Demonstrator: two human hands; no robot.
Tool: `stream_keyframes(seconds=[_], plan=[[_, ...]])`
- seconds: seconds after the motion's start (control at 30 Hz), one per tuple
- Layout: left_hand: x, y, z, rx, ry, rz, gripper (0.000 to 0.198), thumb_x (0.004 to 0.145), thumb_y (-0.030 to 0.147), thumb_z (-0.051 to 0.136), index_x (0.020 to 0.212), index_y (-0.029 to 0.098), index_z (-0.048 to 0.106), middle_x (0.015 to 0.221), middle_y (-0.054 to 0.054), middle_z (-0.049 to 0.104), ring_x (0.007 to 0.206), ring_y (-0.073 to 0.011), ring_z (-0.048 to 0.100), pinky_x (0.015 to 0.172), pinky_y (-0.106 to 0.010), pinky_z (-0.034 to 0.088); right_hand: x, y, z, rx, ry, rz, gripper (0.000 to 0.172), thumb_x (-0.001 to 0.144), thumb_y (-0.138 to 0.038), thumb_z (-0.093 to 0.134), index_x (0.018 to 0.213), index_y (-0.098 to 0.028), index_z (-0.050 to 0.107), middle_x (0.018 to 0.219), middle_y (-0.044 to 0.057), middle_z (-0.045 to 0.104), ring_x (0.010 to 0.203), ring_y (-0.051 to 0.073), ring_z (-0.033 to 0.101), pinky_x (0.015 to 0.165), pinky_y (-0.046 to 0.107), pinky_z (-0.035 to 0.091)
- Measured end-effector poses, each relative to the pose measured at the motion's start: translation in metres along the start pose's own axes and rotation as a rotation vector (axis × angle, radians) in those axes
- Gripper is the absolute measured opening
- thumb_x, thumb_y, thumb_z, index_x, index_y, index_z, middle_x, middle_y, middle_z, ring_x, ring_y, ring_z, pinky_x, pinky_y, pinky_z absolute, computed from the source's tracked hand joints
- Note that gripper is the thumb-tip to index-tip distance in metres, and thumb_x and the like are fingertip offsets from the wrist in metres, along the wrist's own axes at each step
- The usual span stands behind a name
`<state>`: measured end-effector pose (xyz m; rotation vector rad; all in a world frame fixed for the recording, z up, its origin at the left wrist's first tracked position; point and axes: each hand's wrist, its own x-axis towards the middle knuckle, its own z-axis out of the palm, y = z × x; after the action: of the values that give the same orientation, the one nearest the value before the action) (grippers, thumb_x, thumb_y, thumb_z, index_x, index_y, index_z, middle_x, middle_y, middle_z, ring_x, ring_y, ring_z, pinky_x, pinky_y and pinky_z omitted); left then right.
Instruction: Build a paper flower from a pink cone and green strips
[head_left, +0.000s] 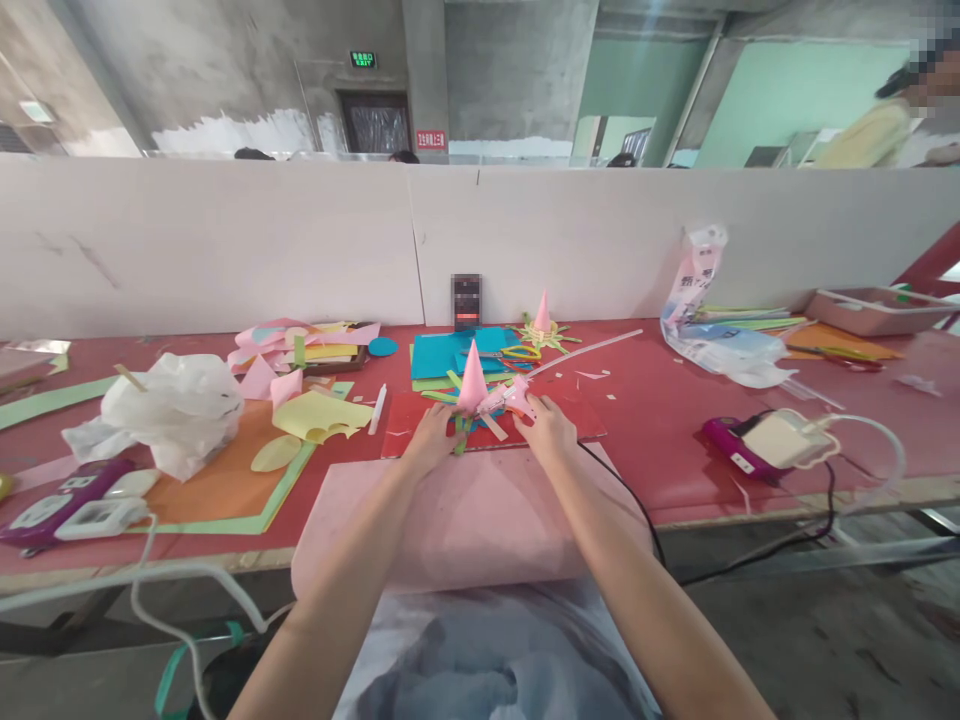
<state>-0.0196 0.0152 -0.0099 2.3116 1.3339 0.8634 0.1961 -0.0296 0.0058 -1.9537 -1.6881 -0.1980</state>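
A pink paper cone (473, 380) stands upright on a red board, with green, blue and pale paper strips (462, 432) spreading from its base. My left hand (433, 438) is closed at the cone's near left edge, its fingertips on the strips. My right hand (549, 432) is wrapped round a pink hot glue gun (514, 396), whose nozzle points left at the cone's base. From the gun's back a long clear glue stick (589, 352) slants up to the right. Its trigger is hidden by my fingers.
Behind are a second pink cone (543, 315), scissors (521, 353) on blue paper (435, 355) and a phone (466, 300). Paper scraps and a crumpled plastic bag (176, 410) lie left. Purple power strips (739, 450) flank me; a black cord (630, 490) crosses the table edge.
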Motion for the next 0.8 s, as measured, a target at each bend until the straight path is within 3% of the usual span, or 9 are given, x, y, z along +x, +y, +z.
stream_keyframes(seconds=[0.27, 0.6, 0.8], plan=[[0.0012, -0.0025, 0.001, -0.108, 0.051, 0.049, 0.047, 0.07, 0.021, 0.065, 0.115, 0.021, 0.055, 0.11, -0.007, 0.053, 0.103, -0.0206, 0.054, 0.091, -0.033, 0.045, 0.0011, 0.0036, 0.0041, 0.02, 0.015, -0.028, 0.04, 0.079, -0.037, 0.055, 0.117, -0.023, 0.053, 0.102, 0.006, 0.058, 0.097, 0.019, 0.054, 0.068, 0.025, 0.039], [0.0035, -0.0028, 0.0025, -0.19, 0.074, 0.101, 0.045, 0.067, 0.01, 0.062, 0.11, 0.021, 0.056, 0.106, -0.004, 0.052, 0.086, -0.0149, 0.057, 0.081, -0.03, 0.049, 0.0021, 0.0086, 0.0063, 0.208, 0.066, 0.089, 0.042, 0.074, -0.039, 0.058, 0.113, -0.023, 0.055, 0.106, 0.005, 0.061, 0.091, 0.02, 0.058, 0.066, 0.026, 0.041], [0.0039, -0.0042, 0.0051, -0.314, 0.046, 0.064, 0.044, 0.068, 0.007, 0.058, 0.11, 0.021, 0.057, 0.098, -0.002, 0.055, 0.072, -0.0101, 0.057, 0.073, -0.026, 0.05, 0.0035, 0.0089, 0.0076, 0.27, 0.093, 0.119, 0.043, 0.073, -0.041, 0.059, 0.111, -0.021, 0.056, 0.105, 0.006, 0.061, 0.094, 0.02, 0.058, 0.069, 0.027, 0.043]])
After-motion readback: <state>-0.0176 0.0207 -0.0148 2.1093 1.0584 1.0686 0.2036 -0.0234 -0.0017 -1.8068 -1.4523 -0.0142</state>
